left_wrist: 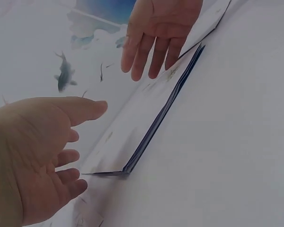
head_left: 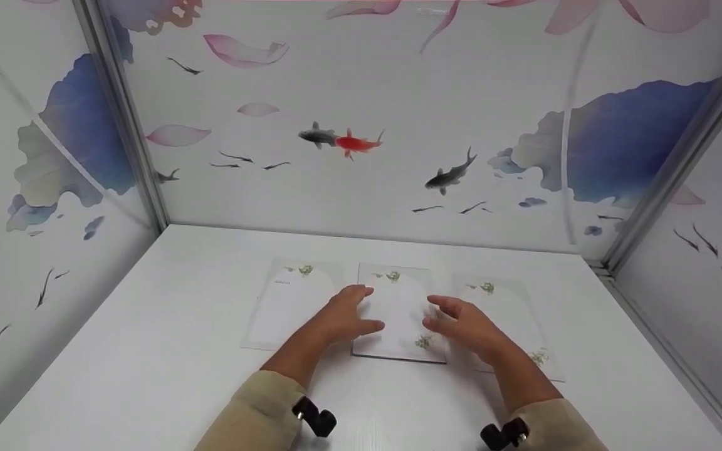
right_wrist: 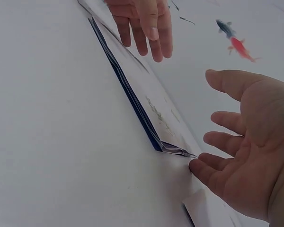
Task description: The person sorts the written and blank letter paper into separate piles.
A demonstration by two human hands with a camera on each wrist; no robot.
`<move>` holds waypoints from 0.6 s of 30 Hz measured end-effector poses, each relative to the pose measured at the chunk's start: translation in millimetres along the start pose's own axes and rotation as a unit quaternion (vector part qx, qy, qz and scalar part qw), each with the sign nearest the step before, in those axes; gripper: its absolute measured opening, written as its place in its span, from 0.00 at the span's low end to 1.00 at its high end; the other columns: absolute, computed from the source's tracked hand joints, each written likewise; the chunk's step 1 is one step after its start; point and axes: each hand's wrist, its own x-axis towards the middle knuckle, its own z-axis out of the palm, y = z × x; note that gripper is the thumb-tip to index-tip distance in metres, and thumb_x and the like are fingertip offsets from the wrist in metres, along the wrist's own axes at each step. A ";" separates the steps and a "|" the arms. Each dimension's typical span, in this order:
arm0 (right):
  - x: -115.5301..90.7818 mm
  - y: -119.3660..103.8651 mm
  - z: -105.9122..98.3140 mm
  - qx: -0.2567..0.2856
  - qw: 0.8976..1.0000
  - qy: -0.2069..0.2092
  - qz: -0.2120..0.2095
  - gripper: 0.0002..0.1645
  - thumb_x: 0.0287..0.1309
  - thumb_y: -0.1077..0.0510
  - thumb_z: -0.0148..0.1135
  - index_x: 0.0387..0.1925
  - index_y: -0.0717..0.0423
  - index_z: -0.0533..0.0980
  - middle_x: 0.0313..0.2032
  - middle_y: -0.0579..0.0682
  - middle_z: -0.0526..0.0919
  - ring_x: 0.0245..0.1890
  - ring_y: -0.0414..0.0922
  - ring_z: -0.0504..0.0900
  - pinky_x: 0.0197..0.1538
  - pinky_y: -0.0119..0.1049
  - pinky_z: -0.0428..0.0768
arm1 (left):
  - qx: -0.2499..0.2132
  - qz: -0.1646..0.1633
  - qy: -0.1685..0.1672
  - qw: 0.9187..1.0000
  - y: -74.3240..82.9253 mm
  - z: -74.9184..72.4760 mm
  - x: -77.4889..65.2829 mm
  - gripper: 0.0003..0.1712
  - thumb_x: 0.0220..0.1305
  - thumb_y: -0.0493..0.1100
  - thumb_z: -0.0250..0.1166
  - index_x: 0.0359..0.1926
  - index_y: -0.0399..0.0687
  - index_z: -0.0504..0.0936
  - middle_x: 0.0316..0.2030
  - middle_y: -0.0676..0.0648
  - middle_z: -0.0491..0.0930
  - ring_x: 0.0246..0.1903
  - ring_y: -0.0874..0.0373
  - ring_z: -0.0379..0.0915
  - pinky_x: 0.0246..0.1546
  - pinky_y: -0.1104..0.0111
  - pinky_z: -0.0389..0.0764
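A thin stack of white printed sheets with green plant motifs lies between my hands; its dark bottom edge shows several layers in both wrist views. My left hand hovers at the stack's left side, fingers loosely extended and thumb apart. Opposite it, my right hand is held at the right side with relaxed fingers. In the right wrist view, the lower fingers of that hand come close to the stack's near corner; whether they touch it I cannot tell. Neither hand holds anything.
Another printed sheet lies to the left, partly behind the left arm. A similar one lies to the right, partly covered by the right arm. The white table is enclosed by panels with fish and petal prints.
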 end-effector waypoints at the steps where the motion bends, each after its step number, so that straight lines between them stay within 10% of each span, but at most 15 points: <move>1: -0.5 0.5 1.3 -0.014 1.000 -0.008 -0.003 0.44 0.64 0.42 0.75 0.78 0.42 0.70 0.82 0.55 0.65 0.83 0.62 0.61 0.82 0.64 0.64 | 0.010 0.003 -0.011 1.000 -0.7 0.9 -0.8 0.49 0.66 0.59 0.75 0.82 0.55 0.65 0.84 0.46 0.57 0.85 0.45 0.52 0.84 0.46 0.60; 18: -5.5 -0.9 16.5 -0.210 0.976 -0.050 -0.023 0.47 0.59 0.46 0.80 0.78 0.43 0.72 0.83 0.43 0.63 0.86 0.54 0.55 0.86 0.60 0.56 | 0.157 0.020 -0.074 0.985 -3.1 10.0 -7.5 0.48 0.69 0.62 0.70 0.82 0.49 0.65 0.86 0.46 0.54 0.87 0.48 0.45 0.86 0.51 0.55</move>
